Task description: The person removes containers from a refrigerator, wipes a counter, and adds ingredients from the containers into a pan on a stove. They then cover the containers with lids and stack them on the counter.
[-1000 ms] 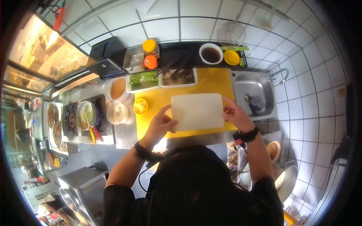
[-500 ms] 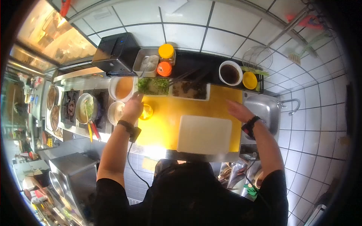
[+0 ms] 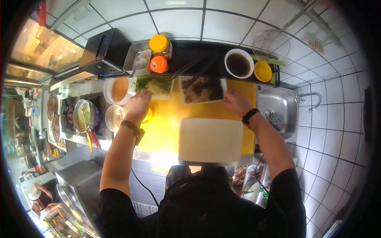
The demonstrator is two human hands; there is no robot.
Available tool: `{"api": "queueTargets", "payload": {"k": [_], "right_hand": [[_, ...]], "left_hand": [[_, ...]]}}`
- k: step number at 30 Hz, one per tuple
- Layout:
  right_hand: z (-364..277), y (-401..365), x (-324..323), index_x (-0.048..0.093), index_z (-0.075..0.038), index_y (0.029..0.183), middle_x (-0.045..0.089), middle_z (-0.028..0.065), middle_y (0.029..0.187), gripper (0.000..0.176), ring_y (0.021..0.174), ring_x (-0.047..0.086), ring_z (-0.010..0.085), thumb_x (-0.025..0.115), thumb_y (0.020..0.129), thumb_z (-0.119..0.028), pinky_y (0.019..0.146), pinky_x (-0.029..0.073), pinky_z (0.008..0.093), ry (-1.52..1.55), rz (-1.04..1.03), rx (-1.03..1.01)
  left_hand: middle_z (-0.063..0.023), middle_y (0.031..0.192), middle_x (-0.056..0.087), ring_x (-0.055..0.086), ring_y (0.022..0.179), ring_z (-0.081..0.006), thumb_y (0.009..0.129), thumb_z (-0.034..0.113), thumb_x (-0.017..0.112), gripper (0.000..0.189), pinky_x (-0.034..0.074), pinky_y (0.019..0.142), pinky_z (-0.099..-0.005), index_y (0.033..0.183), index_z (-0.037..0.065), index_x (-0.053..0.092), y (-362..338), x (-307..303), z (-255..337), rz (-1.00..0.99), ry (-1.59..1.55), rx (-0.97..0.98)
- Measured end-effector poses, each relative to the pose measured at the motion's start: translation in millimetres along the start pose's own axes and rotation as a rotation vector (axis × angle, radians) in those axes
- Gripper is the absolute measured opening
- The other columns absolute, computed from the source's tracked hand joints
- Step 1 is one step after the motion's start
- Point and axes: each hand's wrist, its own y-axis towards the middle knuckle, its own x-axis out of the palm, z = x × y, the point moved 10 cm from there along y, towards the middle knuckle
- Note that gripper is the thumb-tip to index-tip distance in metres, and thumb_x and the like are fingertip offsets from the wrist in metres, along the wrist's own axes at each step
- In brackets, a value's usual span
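Curled fingers of my left hand [image 3: 139, 106] lie over the front left edge of the tray of chopped greens [image 3: 160, 96]; whatever they hold is hidden. At the right edge of the tray of dark food [image 3: 201, 90], my right hand [image 3: 237, 103] pinches the rim. Both trays stand side by side at the back of the yellow board [image 3: 162, 131]. A small yellow bowl [image 3: 148, 116] sits partly hidden beside my left wrist. Nearer my body lies a white rectangular board or lid [image 3: 210, 139].
Bowls of orange liquid [image 3: 120, 90] and pale food [image 3: 116, 117] stand left, beside a pan [image 3: 84, 116] on the stove. Jars and a bowl of dark liquid [image 3: 239, 64] line the back shelf. A sink [image 3: 278, 107] is right. Another person's arm [image 3: 43, 190] shows lower left.
My right hand has moved left to the dark food tray's edge. My left hand has shifted slightly at the greens tray. The camera view has moved, and another person shows at lower left.
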Motion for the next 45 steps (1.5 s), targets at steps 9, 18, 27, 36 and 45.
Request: {"api": "queueTargets", "payload": {"k": [9, 18, 27, 36, 45], "right_hand": [[47.6, -111.0, -26.0, 0.058, -0.002, 0.094, 0.06, 0.0189, 0.096, 0.023, 0.092, 0.058, 0.04, 0.071, 0.084, -0.018, 0.078, 0.049, 0.0457, -0.024, 0.204, 0.219], [62.0, -222.0, -37.0, 0.057, -0.003, 0.089, 0.059, 0.0144, 0.088, 0.026, 0.086, 0.059, 0.0375, 0.075, 0.081, -0.02, 0.074, 0.049, 0.045, -0.051, 0.457, 0.405], [29.5, -355.1, -116.0, 0.06, -0.003, 0.092, 0.065, 0.0123, 0.095, 0.021, 0.078, 0.064, 0.0262, 0.075, 0.077, -0.004, 0.07, 0.053, 0.0348, -0.177, 0.814, 0.498], [-147.4, -293.4, -173.4, 0.056, -0.004, 0.083, 0.068, 0.0128, 0.108, 0.03, 0.089, 0.067, 0.0269, 0.082, 0.069, 0.0, 0.076, 0.054, 0.034, -0.074, 0.699, 0.158], [-226.1, -211.0, -84.9, 0.055, -0.004, 0.084, 0.064, 0.0176, 0.105, 0.027, 0.096, 0.062, 0.0394, 0.079, 0.072, -0.007, 0.082, 0.051, 0.0428, -0.019, 0.431, 0.018]], "left_hand": [[-0.0082, 0.085, 0.058, 0.063, 0.084, -0.0249, 0.076, 0.007, 0.059, 0.014, 0.055, 0.065, -0.037, 0.09, 0.009, 0.058, -22.6, -40.3, 19.5, -0.005, -0.036, 0.015], [-0.0088, 0.084, 0.058, 0.063, 0.082, -0.026, 0.077, 0.007, 0.06, 0.012, 0.054, 0.063, -0.0365, 0.089, 0.008, 0.058, -100.5, -79.1, 31.1, 0.027, 0.0, 0.042], [-0.0119, 0.085, 0.058, 0.062, 0.079, -0.0311, 0.074, -0.002, 0.057, 0.021, 0.053, 0.062, -0.0412, 0.093, 0.006, 0.063, -176.5, -167.0, 22.0, 0.092, -0.044, -0.134], [-0.0129, 0.077, 0.058, 0.062, 0.067, -0.0314, 0.078, 0.001, 0.056, 0.01, 0.05, 0.058, -0.0419, 0.085, 0.005, 0.062, -193.1, -214.3, 63.6, 0.052, -0.155, -0.088], [-0.0129, 0.085, 0.061, 0.064, 0.079, -0.0313, 0.082, 0.008, 0.054, 0.008, 0.053, 0.069, -0.0436, 0.086, 0.005, 0.06, -237.8, -18.6, 103.3, -0.274, -0.271, -0.005]]}}
